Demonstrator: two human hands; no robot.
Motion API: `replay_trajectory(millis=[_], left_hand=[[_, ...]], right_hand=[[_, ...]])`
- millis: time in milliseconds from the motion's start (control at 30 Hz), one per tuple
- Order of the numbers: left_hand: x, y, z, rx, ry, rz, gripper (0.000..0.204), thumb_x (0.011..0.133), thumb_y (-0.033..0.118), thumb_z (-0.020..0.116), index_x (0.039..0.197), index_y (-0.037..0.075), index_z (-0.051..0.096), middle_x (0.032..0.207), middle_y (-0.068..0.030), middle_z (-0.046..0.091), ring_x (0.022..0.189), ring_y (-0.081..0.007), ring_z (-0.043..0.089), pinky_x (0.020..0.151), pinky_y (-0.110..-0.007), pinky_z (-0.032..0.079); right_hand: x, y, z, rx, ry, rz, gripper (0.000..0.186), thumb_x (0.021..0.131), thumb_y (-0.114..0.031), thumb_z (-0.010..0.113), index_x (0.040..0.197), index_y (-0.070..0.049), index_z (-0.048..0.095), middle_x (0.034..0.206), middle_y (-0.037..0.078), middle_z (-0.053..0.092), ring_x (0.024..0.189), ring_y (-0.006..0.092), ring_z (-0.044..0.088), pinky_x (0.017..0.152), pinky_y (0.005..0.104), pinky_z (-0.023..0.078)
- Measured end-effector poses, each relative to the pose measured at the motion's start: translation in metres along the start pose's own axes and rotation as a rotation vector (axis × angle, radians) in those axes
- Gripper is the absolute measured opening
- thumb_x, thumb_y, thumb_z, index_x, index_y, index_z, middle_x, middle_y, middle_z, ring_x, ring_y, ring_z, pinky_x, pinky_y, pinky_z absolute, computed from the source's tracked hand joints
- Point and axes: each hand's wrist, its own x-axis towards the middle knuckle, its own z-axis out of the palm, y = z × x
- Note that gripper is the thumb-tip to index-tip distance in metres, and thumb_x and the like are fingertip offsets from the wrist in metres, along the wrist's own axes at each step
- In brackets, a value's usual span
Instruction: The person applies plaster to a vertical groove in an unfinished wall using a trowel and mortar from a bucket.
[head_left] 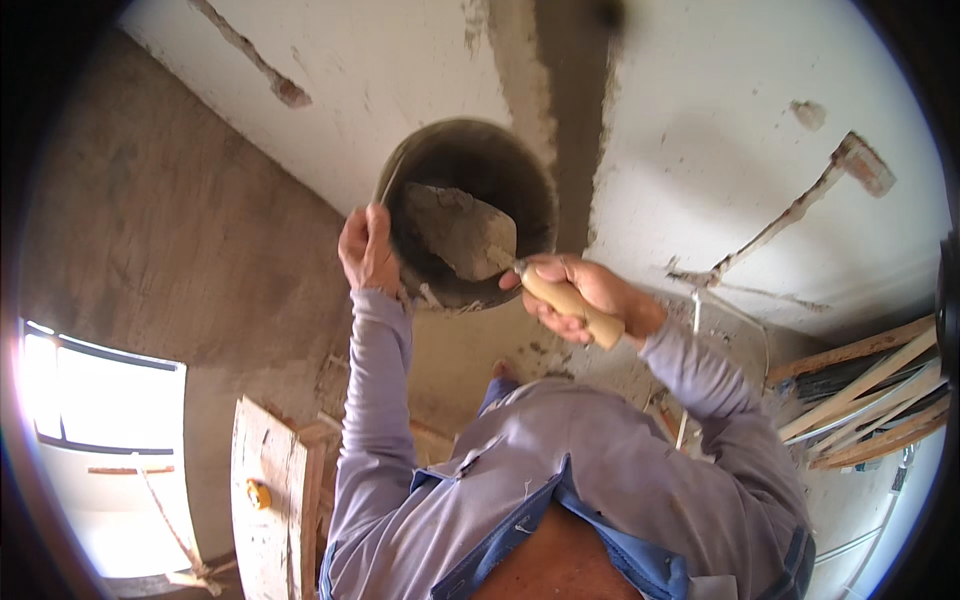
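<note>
A dark round bucket (545,205) is held up in front of me, its mouth facing me. My left hand (370,248) is closed on the bucket's left rim, thumb at the edge. With my right hand (580,298) I grip a trowel (570,300) by its pale wooden handle at the bucket's lower right. The trowel's rounded blade (465,230) reaches over the bucket's opening and carries grey mortar. How much lies deeper in the bucket is hidden in shadow.
Ahead is a pale wall (720,110) with chipped grooves and a fresh grey vertical strip (575,120). A brown plastered wall (150,220) and a bright window (105,395) are at left. Wooden planks (265,500) bear a yellow tape measure (258,494). Timber strips (870,390) lie at right.
</note>
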Motion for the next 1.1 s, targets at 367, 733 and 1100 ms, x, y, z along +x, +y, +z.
replay_trajectory(millis=[367, 733, 1100], left_hand=[[0.027, -0.191, -0.067, 0.254, 0.193, -0.123, 0.054, 0.082, 0.043, 0.065, 0.059, 0.001, 0.038, 0.053, -0.0062, 0.036, 0.053, -0.0161, 0.033, 0.048, -0.038, 0.03], [0.006, -0.24, -0.151, 0.485, 0.139, -0.471, 0.051, 0.083, 0.05, 0.062, 0.092, 0.0, 0.062, 0.08, -0.0136, 0.063, 0.074, -0.0254, 0.056, 0.067, -0.041, 0.045], [-0.003, -0.236, -0.204, 0.166, 0.287, -0.679, 0.042, 0.083, 0.044, 0.068, 0.089, 0.003, 0.064, 0.069, -0.0009, 0.057, 0.054, -0.0097, 0.044, 0.045, -0.028, 0.037]], right_hand=[[-0.002, -0.144, 0.081, -0.252, 0.112, -1.04, 0.044, 0.089, -0.03, 0.057, 0.122, -0.006, 0.041, 0.088, 0.006, 0.048, 0.047, 0.0119, 0.05, 0.036, 0.0269, 0.045], [0.007, -0.376, 0.213, -1.474, 1.147, -2.702, 0.042, 0.089, -0.009, 0.056, 0.121, 0.005, 0.031, 0.084, 0.01, 0.053, 0.057, 0.0182, 0.055, 0.054, 0.0303, 0.046], [0.079, -0.496, 0.227, -1.712, 1.901, -1.966, 0.029, 0.085, -0.015, 0.052, 0.107, 0.001, 0.042, 0.089, 0.025, 0.06, 0.084, 0.0442, 0.059, 0.07, 0.0513, 0.046]])
